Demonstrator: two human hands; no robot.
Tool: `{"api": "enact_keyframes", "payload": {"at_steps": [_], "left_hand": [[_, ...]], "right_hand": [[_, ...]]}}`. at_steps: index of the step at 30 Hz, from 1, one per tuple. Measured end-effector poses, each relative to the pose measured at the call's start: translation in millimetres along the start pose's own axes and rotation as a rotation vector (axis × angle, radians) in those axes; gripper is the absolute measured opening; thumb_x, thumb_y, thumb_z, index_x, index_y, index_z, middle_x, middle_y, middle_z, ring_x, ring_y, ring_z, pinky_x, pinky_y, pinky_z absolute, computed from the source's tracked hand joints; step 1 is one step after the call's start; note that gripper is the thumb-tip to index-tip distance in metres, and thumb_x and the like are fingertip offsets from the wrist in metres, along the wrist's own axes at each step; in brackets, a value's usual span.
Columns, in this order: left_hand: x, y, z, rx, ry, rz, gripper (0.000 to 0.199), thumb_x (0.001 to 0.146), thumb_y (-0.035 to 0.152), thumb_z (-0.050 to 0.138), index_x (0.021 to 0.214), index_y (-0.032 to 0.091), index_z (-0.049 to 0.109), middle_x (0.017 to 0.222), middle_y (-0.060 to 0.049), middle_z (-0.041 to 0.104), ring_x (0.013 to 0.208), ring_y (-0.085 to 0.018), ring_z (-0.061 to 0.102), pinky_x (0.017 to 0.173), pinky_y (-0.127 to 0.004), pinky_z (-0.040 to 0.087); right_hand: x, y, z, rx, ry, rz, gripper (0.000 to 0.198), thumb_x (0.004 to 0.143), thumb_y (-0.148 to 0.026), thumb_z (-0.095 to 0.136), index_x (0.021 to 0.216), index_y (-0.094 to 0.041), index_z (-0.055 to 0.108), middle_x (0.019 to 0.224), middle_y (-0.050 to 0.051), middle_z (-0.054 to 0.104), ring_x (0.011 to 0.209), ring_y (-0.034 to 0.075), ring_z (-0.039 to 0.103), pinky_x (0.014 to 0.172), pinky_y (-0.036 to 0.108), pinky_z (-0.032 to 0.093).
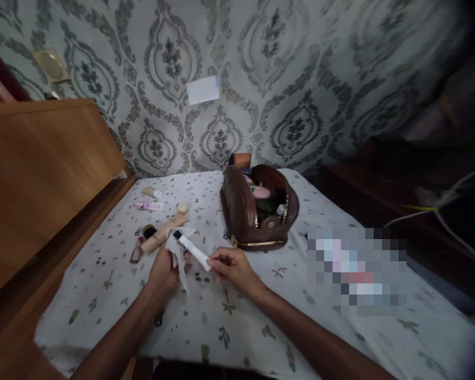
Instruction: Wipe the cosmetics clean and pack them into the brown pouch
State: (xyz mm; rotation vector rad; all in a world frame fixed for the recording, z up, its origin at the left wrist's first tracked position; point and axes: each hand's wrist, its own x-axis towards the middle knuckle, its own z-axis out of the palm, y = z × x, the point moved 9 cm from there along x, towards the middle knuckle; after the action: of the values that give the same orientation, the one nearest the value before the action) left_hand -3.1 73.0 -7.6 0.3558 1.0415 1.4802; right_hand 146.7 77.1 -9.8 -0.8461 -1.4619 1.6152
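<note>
Right hand (231, 270): grip pinched on near-right end of white tube (195, 253). Left hand (162, 272): grip closed on tissue (176, 257) by tube's dark far-left end; contact unclear. Tube's left of brown bag (238, 208). Best: steady pinch, light tissue pressure, no squeezing.

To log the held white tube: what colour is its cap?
The cap is black; head view.

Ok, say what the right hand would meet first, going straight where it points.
Past the slim white black-ended tube it holds, the right hand would likely meet the crumpled white sheet in the left hand; depth is unclear.
</note>
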Motion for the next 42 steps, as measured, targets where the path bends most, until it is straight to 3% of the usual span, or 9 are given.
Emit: {"api": "enact_keyframes", "payload": {"at_steps": [5,10,16,22,24,29,33,38,42], "left_hand": [[-18.5,-26.2,17.0,0.105,-0.091,-0.025,0.041,0.073,0.054,0.073,0.080,0.014,0.067,0.063,-0.002,0.066,0.059,-0.018,0.063,0.052,-0.027,0.051],[-33.6,-36.6,27.2,0.465,-0.194,0.105,0.046,0.063,0.054,0.082,0.084,0.015,0.069,0.064,0.000,0.066,0.059,-0.015,0.060,0.054,-0.023,0.047],[-26.9,-12.7,31.0,0.670,-0.260,0.222,0.044,0.077,0.056,0.069,0.095,0.017,0.065,0.076,-0.002,0.070,0.067,-0.018,0.062,0.062,-0.026,0.048],[-42.1,2.8,55.2,1.164,-0.508,0.417,0.028,0.086,0.046,0.058,0.086,0.019,0.065,0.080,-0.003,0.070,0.075,-0.022,0.062,0.071,-0.029,0.047],[-47.1,-2.5,54.3,1.289,-0.570,0.433,0.026,0.088,0.044,0.055,0.084,0.020,0.063,0.075,-0.002,0.067,0.072,-0.022,0.061,0.069,-0.029,0.046],[-46.8,-4.1,48.3,1.382,-0.526,0.498,0.025,0.086,0.043,0.058,0.094,0.021,0.065,0.081,-0.006,0.071,0.078,-0.026,0.065,0.075,-0.033,0.048],[-46.8,-0.6,61.8,1.387,-0.514,0.531,0.032,0.083,0.045,0.060,0.103,0.020,0.065,0.099,-0.011,0.072,0.095,-0.031,0.066,0.085,-0.038,0.049],[-50.6,1.6,76.9,1.496,-0.640,0.415,0.031,0.084,0.050,0.058,0.096,0.023,0.068,0.095,-0.007,0.073,0.091,-0.029,0.066,0.085,-0.037,0.050],[-39.3,17.6,62.9,1.467,-0.495,0.326,0.044,0.066,0.056,0.073,0.098,0.027,0.073,0.103,-0.006,0.075,0.102,-0.033,0.065,0.091,-0.038,0.050]], "right_hand": [[-0.2,1.2,-0.4,0.070,0.044,-0.018,0.042,0.070,-0.058,0.072,0.071,-0.017,0.061,0.051,-0.005,0.054,0.040,0.008,0.047,0.041,0.020,0.028],[-4.2,-9.4,-7.7,0.109,0.140,-0.121,0.040,0.069,-0.050,0.076,0.061,-0.017,0.055,0.052,-0.005,0.051,0.046,0.007,0.045,0.046,0.019,0.035],[-5.7,-17.0,-14.0,-0.042,0.137,-0.108,0.034,0.074,-0.042,0.071,0.058,-0.016,0.055,0.053,-0.004,0.051,0.050,0.008,0.046,0.047,0.019,0.036],[-11.7,-48.5,-39.6,0.071,0.276,-0.253,0.042,0.083,-0.049,0.064,0.111,-0.018,0.061,0.071,-0.004,0.055,0.048,0.007,0.048,0.046,0.020,0.037],[-11.3,-50.5,-40.3,0.091,0.278,-0.278,0.041,0.082,-0.050,0.065,0.106,-0.017,0.062,0.067,-0.005,0.052,0.046,0.007,0.046,0.045,0.020,0.036],[-11.7,-40.5,-20.7,0.062,0.175,-0.250,0.036,0.082,-0.052,0.063,0.089,-0.016,0.063,0.057,-0.006,0.048,0.043,0.008,0.045,0.045,0.021,0.036],[-25.9,-60.5,-9.5,-0.172,0.168,-0.349,0.021,0.086,-0.037,0.060,0.088,-0.016,0.064,0.062,-0.004,0.053,0.054,0.010,0.050,0.054,0.022,0.040],[-55.6,-106.5,-22.4,-0.363,0.232,-0.547,0.016,0.092,-0.028,0.054,0.093,-0.017,0.065,0.077,0.001,0.062,0.068,0.012,0.055,0.062,0.022,0.044],[-79.5,-124.9,-36.4,-0.423,0.182,-0.633,0.017,0.097,-0.024,0.048,0.101,-0.016,0.063,0.085,0.004,0.065,0.075,0.013,0.058,0.069,0.025,0.048]]}}
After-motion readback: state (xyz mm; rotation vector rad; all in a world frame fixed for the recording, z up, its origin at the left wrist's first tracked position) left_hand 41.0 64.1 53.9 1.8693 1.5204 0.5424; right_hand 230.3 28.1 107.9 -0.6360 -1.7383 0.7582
